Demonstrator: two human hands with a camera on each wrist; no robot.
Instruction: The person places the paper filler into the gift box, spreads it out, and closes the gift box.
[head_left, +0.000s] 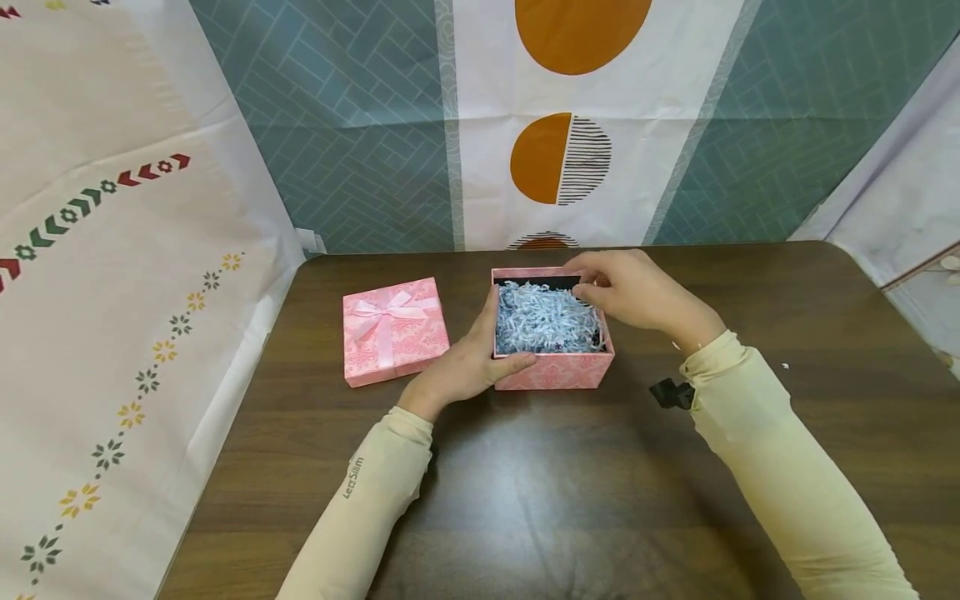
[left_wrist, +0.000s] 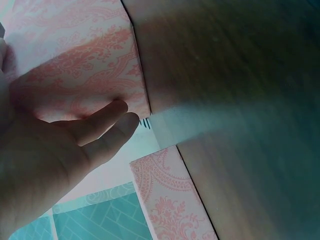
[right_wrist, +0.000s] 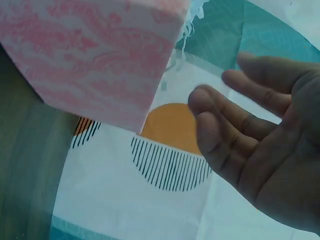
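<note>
A pink patterned gift box (head_left: 555,372) stands lidless on the table, filled with pale blue shredded paper (head_left: 546,318). My left hand (head_left: 467,360) rests against its left wall, fingers nearly straight, the thumb lying across the front rim. In the left wrist view those fingertips (left_wrist: 120,106) touch the box's side (left_wrist: 75,75). Over the back right corner hovers my right hand (head_left: 641,292), its fingers loosely bent. The right wrist view shows that hand (right_wrist: 265,145) apart from the box (right_wrist: 90,60), with nothing seen between the fingers. A few paper strands (right_wrist: 185,37) stick out over the rim.
Left of the box lies its pink lid (head_left: 397,333), topped with a ribbon bow (head_left: 393,308). The dark wooden table (head_left: 555,500) meets a patterned curtain (head_left: 592,225) at the back. A tiny white scrap (head_left: 785,366) lies on the right side.
</note>
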